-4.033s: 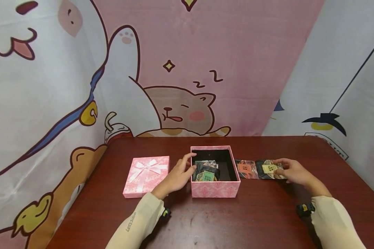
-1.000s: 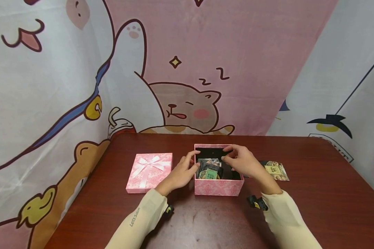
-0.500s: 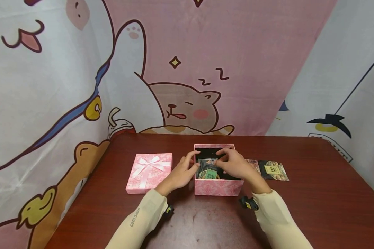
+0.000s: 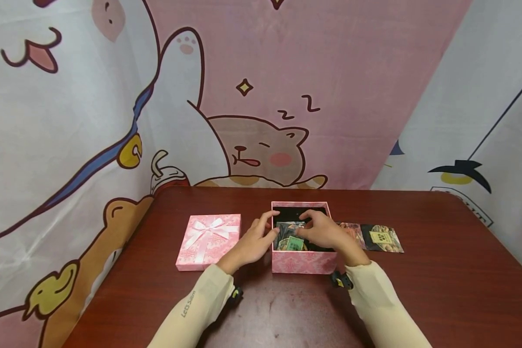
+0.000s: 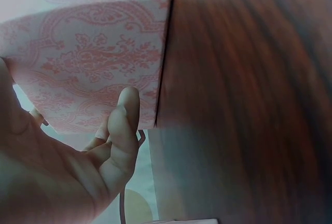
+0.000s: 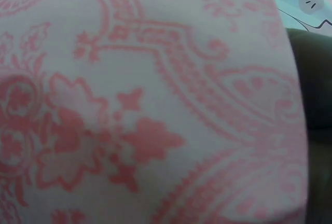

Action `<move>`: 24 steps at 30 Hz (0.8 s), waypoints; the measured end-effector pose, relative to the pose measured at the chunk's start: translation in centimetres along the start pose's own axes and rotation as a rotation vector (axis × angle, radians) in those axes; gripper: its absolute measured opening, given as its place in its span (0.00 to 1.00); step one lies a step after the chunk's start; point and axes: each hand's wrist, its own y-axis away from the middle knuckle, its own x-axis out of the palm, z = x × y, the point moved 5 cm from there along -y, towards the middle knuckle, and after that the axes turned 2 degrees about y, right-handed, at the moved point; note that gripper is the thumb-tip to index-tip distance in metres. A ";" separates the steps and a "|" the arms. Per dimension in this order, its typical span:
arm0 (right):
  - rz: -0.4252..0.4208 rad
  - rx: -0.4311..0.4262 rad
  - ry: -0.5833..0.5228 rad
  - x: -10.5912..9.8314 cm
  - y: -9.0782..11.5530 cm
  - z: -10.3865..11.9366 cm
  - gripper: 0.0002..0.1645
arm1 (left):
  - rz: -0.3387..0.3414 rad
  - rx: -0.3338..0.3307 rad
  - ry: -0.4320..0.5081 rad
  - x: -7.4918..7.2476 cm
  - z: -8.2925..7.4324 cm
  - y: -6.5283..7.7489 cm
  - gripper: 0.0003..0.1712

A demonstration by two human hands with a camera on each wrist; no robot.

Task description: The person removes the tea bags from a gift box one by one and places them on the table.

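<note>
A pink patterned gift box stands without its lid on the table. Inside, on its left side, lie dark flat packets, the top one a packet with a green label. My left hand grips the box's left wall, thumb and forefinger over the rim. In the left wrist view its other fingers lie against the outer wall. My right hand reaches into the box over the packets, thumb and forefinger spread apart, with the thumb near the top packet's edge. The right wrist view is filled by the box's wall.
The pink lid with a white bow lies left of the box. Right of it, a packet with a yellow label and a reddish packet lie side by side on the brown table. A cartoon cloth hangs behind.
My right hand has left the yellow-labelled packet on the table and moved left into the box, over the packets there. The left hand stays at the box's left wall.
</note>
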 end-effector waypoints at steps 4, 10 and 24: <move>0.001 0.019 0.049 0.2 -0.2 -0.3 0.32 | 0.002 0.001 0.001 0.0 0.1 0.0 0.26; -0.009 0.018 0.099 0.4 -0.6 -0.2 0.33 | 0.004 0.009 0.017 -0.1 -0.1 0.1 0.25; 0.011 0.066 0.121 1.2 -1.3 -0.6 0.34 | 0.020 0.009 0.025 -0.1 0.1 0.1 0.26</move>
